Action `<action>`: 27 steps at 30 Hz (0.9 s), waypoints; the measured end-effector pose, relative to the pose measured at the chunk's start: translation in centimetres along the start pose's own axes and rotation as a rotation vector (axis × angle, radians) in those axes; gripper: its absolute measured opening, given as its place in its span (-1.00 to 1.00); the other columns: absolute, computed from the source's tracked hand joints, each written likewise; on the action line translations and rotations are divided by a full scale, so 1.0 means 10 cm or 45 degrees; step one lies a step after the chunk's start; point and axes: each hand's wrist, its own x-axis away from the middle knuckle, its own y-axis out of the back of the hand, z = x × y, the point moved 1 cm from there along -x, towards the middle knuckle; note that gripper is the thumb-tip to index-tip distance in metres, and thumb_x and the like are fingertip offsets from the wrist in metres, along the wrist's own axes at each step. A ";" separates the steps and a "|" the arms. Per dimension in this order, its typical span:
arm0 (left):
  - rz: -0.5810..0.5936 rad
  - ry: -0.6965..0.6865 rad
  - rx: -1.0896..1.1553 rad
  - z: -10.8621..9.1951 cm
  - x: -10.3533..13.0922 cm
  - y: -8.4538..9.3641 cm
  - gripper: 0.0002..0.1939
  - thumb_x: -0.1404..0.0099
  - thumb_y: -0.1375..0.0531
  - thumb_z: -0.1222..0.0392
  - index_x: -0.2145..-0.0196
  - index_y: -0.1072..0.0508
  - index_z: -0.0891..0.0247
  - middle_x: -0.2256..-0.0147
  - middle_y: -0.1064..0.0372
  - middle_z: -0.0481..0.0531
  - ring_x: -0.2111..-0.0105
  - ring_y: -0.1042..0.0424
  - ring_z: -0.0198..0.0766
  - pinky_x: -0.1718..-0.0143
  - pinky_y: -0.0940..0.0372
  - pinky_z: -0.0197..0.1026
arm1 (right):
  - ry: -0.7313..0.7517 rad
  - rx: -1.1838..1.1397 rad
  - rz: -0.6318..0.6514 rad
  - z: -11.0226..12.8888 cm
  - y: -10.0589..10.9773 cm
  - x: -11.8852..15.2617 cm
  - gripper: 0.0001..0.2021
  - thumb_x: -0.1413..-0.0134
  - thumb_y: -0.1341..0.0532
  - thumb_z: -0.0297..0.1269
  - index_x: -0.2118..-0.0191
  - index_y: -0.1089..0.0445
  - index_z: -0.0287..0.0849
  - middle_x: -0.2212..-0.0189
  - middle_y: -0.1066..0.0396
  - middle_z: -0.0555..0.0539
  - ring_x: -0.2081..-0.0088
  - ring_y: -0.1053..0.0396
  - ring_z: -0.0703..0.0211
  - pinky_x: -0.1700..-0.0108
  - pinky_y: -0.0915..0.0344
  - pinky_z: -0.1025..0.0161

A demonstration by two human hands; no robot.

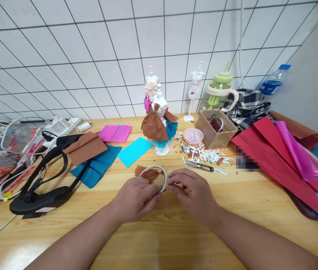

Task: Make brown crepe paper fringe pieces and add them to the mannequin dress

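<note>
My left hand [140, 197] is closed around the lower part of a narrow white ring, which looks like a roll of tape [165, 179]. At its right rim, the thumb and forefinger of my right hand [189, 187] are pinched together on the edge; any loose tape end is too small to make out. Behind and through the ring shows a pleated brown paper fan [147, 174] on the table. Just beyond, a small white dress form [160, 101] wears brown and teal pleated paper. Black thread snips [202, 166] lie past my right hand.
Paper scraps [204, 154] surround a pink dish [193, 136] and a cardboard box [216, 131]. A bare dress form [195, 86] and a green-lidded cup [220, 88] stand behind. Coloured paper sheets [277, 157] lie right; a black headset strap [43, 198] and cables lie left.
</note>
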 end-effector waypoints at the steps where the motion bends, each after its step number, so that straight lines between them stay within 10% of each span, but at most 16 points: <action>1: -0.037 0.012 0.000 0.00 -0.01 0.00 -0.82 -0.29 -0.04 0.26 0.42 -0.40 0.24 0.60 -0.29 -0.04 0.57 -0.24 -0.29 0.52 -0.07 -0.21 | 0.014 0.013 0.001 0.01 0.00 0.00 -0.86 -0.14 -0.18 -0.42 0.24 -0.46 -0.06 0.19 -0.49 -0.03 0.13 -0.42 0.17 0.04 -0.37 0.18; 21: -0.420 0.337 0.582 -0.13 -0.01 0.08 -0.67 -0.21 -0.05 0.24 0.70 -0.30 0.25 0.71 -0.18 -0.05 0.62 -0.17 -0.34 0.57 -0.05 -0.28 | 0.322 -0.012 -0.145 0.26 0.01 0.07 -0.89 -0.15 -0.17 -0.47 0.28 -0.42 -0.14 0.29 -0.49 -0.05 0.26 -0.43 0.26 0.20 -0.35 0.32; 27: -0.893 0.910 0.416 0.35 0.17 0.24 -0.65 -0.28 0.02 0.16 0.63 -0.30 0.23 0.66 -0.16 -0.08 0.63 -0.13 -0.32 0.55 -0.09 -0.25 | 0.142 -0.049 -0.189 0.13 0.16 0.01 -0.88 -0.18 -0.15 -0.45 0.27 -0.40 -0.11 0.26 -0.46 -0.04 0.21 -0.41 0.26 0.16 -0.35 0.32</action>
